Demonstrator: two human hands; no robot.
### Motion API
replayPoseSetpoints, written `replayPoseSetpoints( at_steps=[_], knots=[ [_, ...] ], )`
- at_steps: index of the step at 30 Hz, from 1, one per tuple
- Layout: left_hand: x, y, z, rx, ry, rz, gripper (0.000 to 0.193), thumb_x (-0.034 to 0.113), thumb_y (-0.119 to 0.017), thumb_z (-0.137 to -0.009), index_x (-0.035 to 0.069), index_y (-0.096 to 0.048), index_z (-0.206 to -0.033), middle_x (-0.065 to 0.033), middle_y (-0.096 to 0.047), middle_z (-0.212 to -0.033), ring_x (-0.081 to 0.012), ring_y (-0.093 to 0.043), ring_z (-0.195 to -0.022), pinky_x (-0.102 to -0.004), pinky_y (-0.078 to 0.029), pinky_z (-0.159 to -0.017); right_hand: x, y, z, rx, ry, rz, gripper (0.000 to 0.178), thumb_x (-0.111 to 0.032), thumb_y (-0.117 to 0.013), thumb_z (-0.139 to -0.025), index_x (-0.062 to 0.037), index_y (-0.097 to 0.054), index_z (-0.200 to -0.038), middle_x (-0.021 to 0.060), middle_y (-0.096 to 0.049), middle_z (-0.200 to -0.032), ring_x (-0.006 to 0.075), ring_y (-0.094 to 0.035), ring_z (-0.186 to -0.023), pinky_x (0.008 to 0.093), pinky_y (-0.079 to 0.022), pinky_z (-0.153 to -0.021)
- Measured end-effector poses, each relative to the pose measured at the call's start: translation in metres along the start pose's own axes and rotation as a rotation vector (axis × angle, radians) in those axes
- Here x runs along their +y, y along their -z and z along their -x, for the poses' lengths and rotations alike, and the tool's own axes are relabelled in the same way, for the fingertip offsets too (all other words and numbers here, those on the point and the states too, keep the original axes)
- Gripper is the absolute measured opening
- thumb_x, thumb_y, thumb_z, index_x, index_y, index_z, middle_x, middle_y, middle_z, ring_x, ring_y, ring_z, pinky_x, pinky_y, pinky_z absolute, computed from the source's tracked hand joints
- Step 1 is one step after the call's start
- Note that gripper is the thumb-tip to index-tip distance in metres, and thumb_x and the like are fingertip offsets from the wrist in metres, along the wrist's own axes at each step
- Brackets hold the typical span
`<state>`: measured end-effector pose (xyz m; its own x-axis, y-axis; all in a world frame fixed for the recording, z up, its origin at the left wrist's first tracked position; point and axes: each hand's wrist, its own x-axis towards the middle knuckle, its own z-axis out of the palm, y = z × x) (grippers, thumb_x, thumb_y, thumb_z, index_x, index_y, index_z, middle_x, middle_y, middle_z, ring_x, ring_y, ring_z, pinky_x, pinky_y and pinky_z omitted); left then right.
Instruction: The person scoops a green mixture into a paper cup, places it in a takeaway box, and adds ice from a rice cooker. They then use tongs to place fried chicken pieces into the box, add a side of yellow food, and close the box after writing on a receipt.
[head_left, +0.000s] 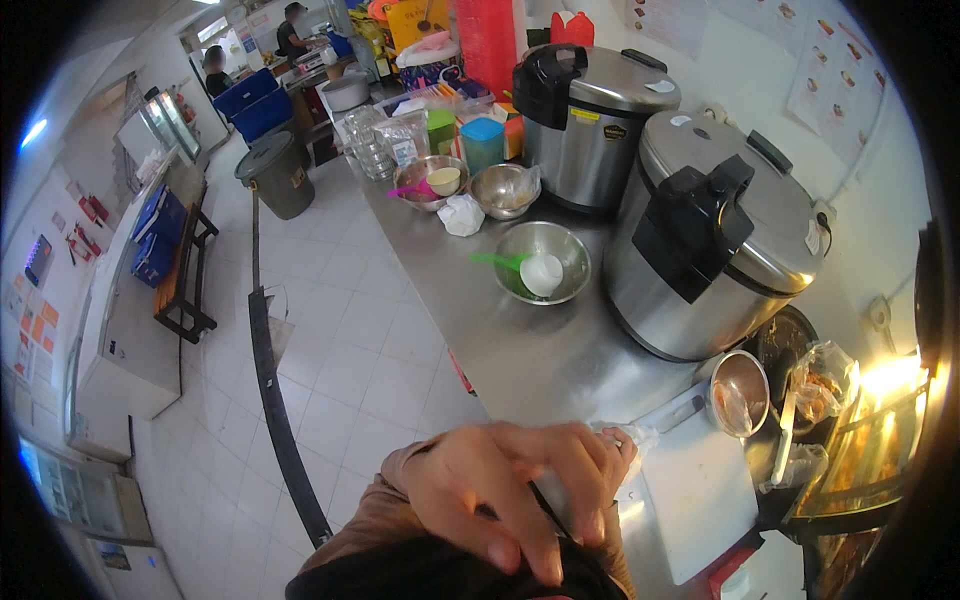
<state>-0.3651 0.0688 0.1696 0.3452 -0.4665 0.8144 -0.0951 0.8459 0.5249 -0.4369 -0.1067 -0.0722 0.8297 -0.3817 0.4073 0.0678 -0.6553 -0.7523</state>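
Note:
My left hand (490,485) is raised close to the camera, its fingers bent downward and apart, with nothing visible in them. A brown sleeve (405,470) covers that wrist. Behind it, my right hand (618,450) is mostly hidden; only a few curled fingers show, against a crumpled white, partly see-through sheet (642,440). What those fingers hold is hard to make out. Close by on the right lies a white cutting board (700,500) on the steel counter (530,375). Dark cloth (440,575) fills the bottom edge, below the left hand.
Two large steel rice cookers (600,135) (720,235) line the wall. Steel bowls (575,285) stand before them, one with a green-handled white scoop (540,275). A small steel pot (740,385) sits beyond the board. Left are a grey bin (280,180) and tiled floor; two people work far back.

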Motion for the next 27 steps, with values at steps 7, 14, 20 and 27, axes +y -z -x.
replayPoseSetpoints(
  at_steps=[7, 14, 20, 27],
  knots=[
    [-0.029, 0.027, 0.055, 0.535, 0.181, 0.071, 0.021, 0.024, -0.053, -0.083, 0.005, -0.059, -0.089, -0.0101, -0.053, -0.096, -0.0256, -0.046, -0.093, -0.0323, -0.036, -0.077, 0.006, 0.017, 0.003, 0.122, -0.060, -0.023, 0.012, -0.006, -0.058, -0.072, -0.0076, -0.060, -0.083, 0.0099, -0.051, -0.096, 0.0269, -0.043, -0.096, 0.0367, -0.034, -0.084],
    [-0.106, 0.063, 0.131, 0.965, 0.761, 0.040, 0.019, 0.021, -0.053, -0.084, 0.005, -0.057, -0.094, -0.0053, -0.056, -0.094, -0.0142, -0.052, -0.083, -0.0254, -0.039, -0.071, 0.022, 0.027, 0.021, 0.222, -0.182, 0.013, 0.017, -0.010, -0.051, -0.079, -0.0019, -0.053, -0.094, 0.0148, -0.045, -0.102, 0.0295, -0.040, -0.100, 0.0402, -0.031, -0.089],
    [-0.183, 0.070, 0.201, 1.036, 1.033, 0.051, 0.023, 0.020, -0.055, -0.084, 0.007, -0.053, -0.103, -0.0025, -0.056, -0.096, -0.0109, -0.051, -0.086, -0.0225, -0.039, -0.073, 0.077, 0.005, 0.061, 0.390, -0.264, -0.245, 0.034, -0.012, -0.042, -0.086, 0.0017, -0.032, -0.115, 0.0161, -0.035, -0.112, 0.0257, -0.036, -0.104, 0.0393, -0.028, -0.092],
    [-0.232, 0.050, 0.236, 0.757, 1.020, -0.444, 0.043, 0.019, -0.063, -0.079, 0.006, -0.044, -0.115, -0.0062, -0.047, -0.114, -0.0171, -0.048, -0.101, -0.0294, -0.039, -0.087, 0.071, -0.013, 0.060, 0.558, -0.482, -0.614, 0.040, -0.012, -0.038, -0.089, -0.0028, -0.016, -0.120, 0.0178, -0.029, -0.118, 0.0262, -0.038, -0.108, 0.0401, -0.035, -0.092]
  ],
)
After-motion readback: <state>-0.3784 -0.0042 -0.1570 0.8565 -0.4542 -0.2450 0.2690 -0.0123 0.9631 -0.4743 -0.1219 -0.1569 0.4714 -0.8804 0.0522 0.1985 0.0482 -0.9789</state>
